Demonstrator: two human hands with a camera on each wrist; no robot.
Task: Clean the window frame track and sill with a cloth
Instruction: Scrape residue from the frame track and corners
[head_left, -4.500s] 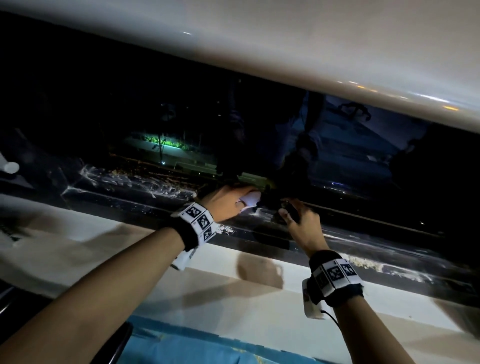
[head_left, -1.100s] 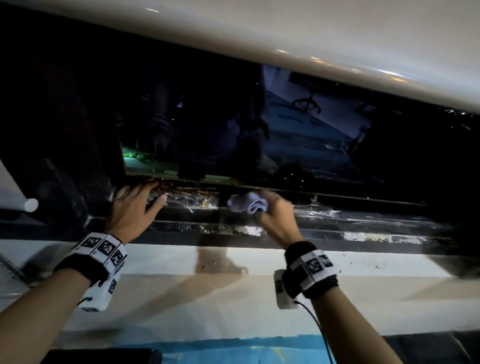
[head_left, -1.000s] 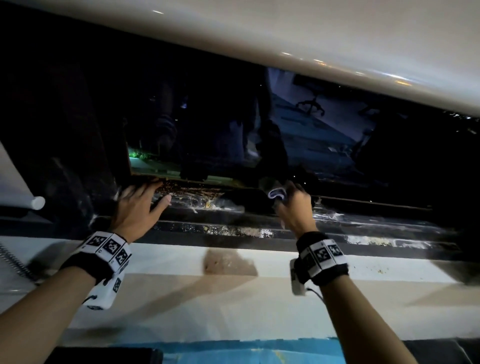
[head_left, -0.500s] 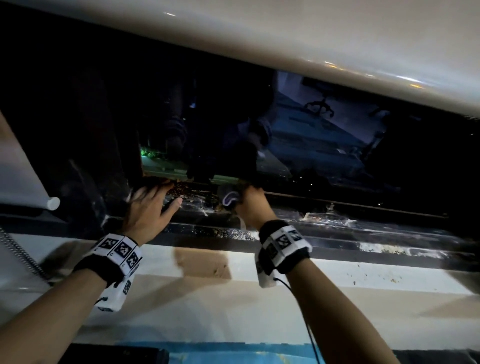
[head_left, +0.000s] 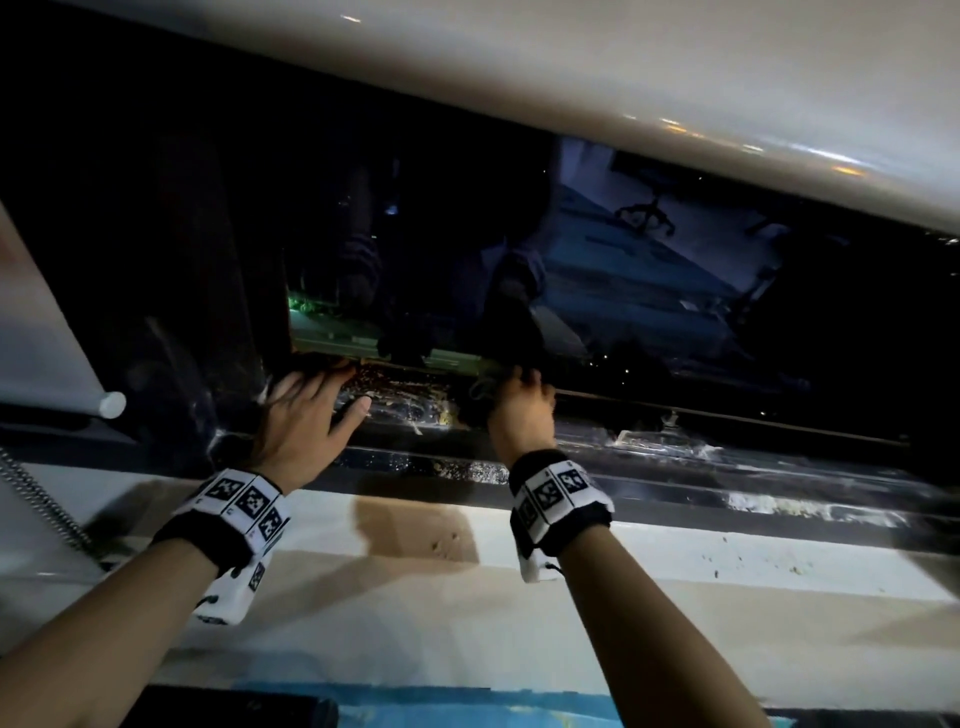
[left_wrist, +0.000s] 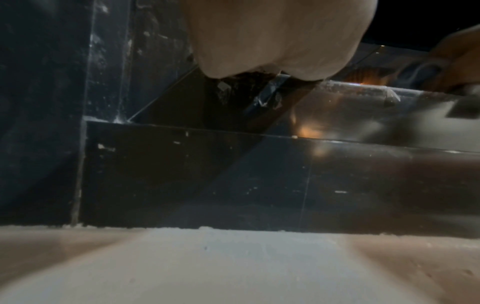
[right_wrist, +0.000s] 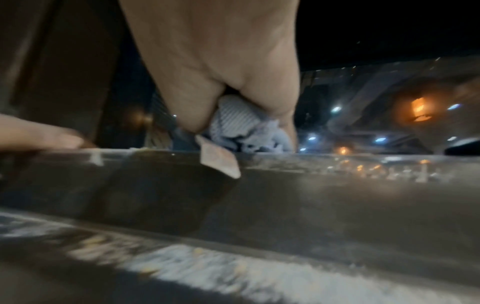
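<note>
A dark window track (head_left: 675, 467) runs across the head view, streaked with pale dust and crumbs, above a white sill (head_left: 727, 561). My right hand (head_left: 519, 400) grips a bunched pale blue-grey cloth (right_wrist: 244, 127) and holds it down in the far channel of the track; a small tan tag (right_wrist: 221, 162) hangs from the cloth. My left hand (head_left: 306, 415) lies flat, fingers spread, on the track's left end by the dark upright frame (head_left: 208, 312). In the left wrist view the left hand (left_wrist: 272, 41) rests on the rail.
Dark glass (head_left: 571, 260) stands right behind the track. A white roller blind end (head_left: 111, 404) and its bead chain (head_left: 41, 499) are at the left. A brown stain (head_left: 415, 530) marks the sill. Crumbs (head_left: 395, 384) lie in the channel between my hands.
My right hand has carried the cloth leftward along the far channel, toward my left hand. Much earlier the cloth passed from left hand to right. My left hand stays planted on the track's left end.
</note>
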